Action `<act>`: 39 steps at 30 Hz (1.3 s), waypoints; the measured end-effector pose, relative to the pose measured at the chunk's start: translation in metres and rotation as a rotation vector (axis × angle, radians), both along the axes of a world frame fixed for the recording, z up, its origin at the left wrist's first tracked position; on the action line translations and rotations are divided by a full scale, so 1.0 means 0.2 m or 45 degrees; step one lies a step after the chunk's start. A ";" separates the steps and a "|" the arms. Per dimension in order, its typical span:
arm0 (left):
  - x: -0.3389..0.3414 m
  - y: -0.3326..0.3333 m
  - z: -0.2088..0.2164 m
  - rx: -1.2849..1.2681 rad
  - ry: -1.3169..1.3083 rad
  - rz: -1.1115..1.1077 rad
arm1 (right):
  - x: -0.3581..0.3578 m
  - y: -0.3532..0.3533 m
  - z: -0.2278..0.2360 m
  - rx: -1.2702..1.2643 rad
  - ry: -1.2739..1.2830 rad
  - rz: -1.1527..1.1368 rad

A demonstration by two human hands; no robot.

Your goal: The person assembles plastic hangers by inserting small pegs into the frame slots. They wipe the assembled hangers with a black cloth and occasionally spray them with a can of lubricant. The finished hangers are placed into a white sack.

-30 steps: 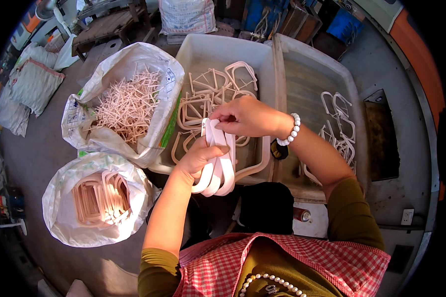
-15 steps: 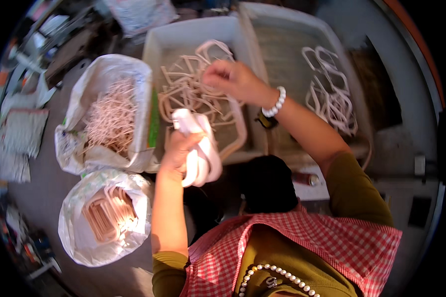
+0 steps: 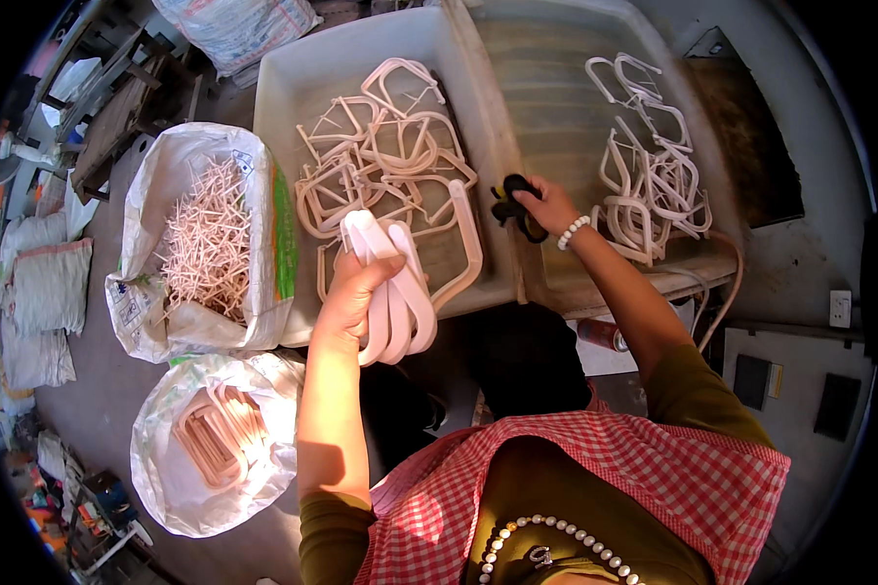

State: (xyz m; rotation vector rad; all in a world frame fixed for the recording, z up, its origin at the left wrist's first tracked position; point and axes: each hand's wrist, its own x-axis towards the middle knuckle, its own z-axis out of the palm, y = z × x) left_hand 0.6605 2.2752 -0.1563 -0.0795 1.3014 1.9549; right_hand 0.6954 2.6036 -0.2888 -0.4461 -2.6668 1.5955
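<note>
My left hand (image 3: 353, 297) is closed around a bundle of several pale pink plastic handles (image 3: 400, 317), rounded loop-like frames stacked side by side. It holds them over the near edge of the left tub. My right hand (image 3: 548, 207) has its fingers on a black-and-yellow hand tool (image 3: 523, 209) with looped black grips, at the wall between the two tubs; the tool's exact kind is unclear. In the left tub (image 3: 273, 88), a tangle of pink plastic frames (image 3: 380, 156) lies loose. One larger frame (image 3: 470, 244) lies just beyond the bundle.
More pale frames (image 3: 649, 185) are heaped in the right tub (image 3: 556, 58). At left, a white sack (image 3: 141, 219) holds thin pink plastic sticks (image 3: 210, 239). Below it, a white bag (image 3: 156, 478) contains stacked frames (image 3: 219, 434). A red can (image 3: 602, 334) stands near the right tub.
My right hand has moved right, away from the tangled frames, onto the black-and-yellow tool at the dividing wall. My left hand keeps the bundle in nearly the same place.
</note>
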 end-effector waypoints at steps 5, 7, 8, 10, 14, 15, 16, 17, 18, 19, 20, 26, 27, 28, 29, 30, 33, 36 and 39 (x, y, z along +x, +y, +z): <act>-0.02 0.04 -0.02 0.002 -0.054 -0.094 | -0.12 -0.34 0.54 -0.522 0.374 0.325; -0.03 0.06 -0.04 -0.002 -0.070 -0.159 | -0.17 -0.46 0.64 -0.482 0.515 0.543; -0.03 0.07 -0.02 0.014 -0.092 -0.161 | -0.18 -0.51 0.66 -0.531 0.394 0.628; -0.01 0.09 -0.02 -0.004 -0.093 -0.135 | -0.22 -0.60 0.67 -0.458 0.237 0.777; -0.02 0.06 -0.10 -0.116 -0.149 -0.165 | -0.27 -0.67 0.62 -0.296 0.288 0.800; -0.02 0.05 -0.11 -0.162 -0.161 -0.172 | -0.27 -0.69 0.61 -0.241 0.305 0.779; -0.02 0.04 -0.11 -0.145 -0.156 -0.149 | -0.25 -0.73 0.60 -0.194 0.297 0.665; -0.03 0.04 -0.11 -0.125 -0.148 -0.129 | -0.26 -0.75 0.60 -0.189 0.278 0.630; -0.03 0.03 -0.11 -0.105 -0.140 -0.110 | -0.27 -0.77 0.58 -0.183 0.259 0.595; -0.03 0.02 -0.11 -0.066 -0.146 -0.120 | -0.27 -0.78 0.57 -0.178 0.240 0.561; -0.02 0.01 -0.12 -0.032 -0.151 -0.132 | -0.27 -0.78 0.59 -0.236 0.213 0.597; -0.01 -0.01 -0.06 -0.025 -0.105 -0.203 | -0.33 -0.63 0.61 -0.651 0.003 0.931; 0.00 -0.01 -0.06 -0.035 -0.106 -0.202 | -0.33 -0.63 0.62 -0.651 -0.033 0.928; -0.01 0.00 -0.07 -0.042 -0.132 -0.198 | -0.33 -0.64 0.62 -0.570 0.003 0.889; -0.01 -0.01 -0.08 -0.054 -0.159 -0.191 | -0.32 -0.67 0.61 -0.476 0.041 0.831; -0.01 -0.01 -0.09 -0.067 -0.187 -0.185 | -0.30 -0.71 0.59 -0.382 0.079 0.772; -0.01 -0.01 -0.11 -0.174 -0.122 -0.185 | -0.26 -0.80 0.54 -0.214 0.172 0.558; 0.01 -0.01 -0.10 -0.168 -0.150 -0.202 | -0.26 -0.80 0.51 -0.248 0.199 0.569; 0.02 -0.02 -0.11 -0.160 -0.182 -0.227 | -0.25 -0.71 0.51 -0.496 0.144 0.763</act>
